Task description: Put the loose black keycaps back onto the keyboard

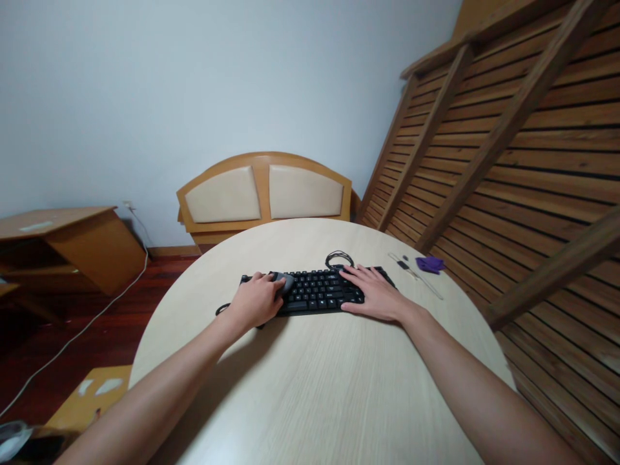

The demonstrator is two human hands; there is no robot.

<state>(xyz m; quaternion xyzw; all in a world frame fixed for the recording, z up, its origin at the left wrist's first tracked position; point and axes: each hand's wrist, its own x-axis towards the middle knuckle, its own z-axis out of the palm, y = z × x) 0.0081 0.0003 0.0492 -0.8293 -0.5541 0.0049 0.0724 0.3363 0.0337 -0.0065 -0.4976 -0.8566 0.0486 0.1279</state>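
Observation:
A black keyboard lies flat across the pale round table. Over its left end, my left hand is closed around a dark grey and black object that looks like a computer mouse, mostly covered by the fingers. My right hand lies flat with fingers spread on the keyboard's right end, hiding the keys beneath. Behind the keyboard sits a coiled black cable. A short loop of black cable shows beside my left hand.
At the table's right lie a purple cloth, a small black piece and a thin pale cord. A headboard stands behind the table, a slatted wooden frame leans at right, and a desk is at left.

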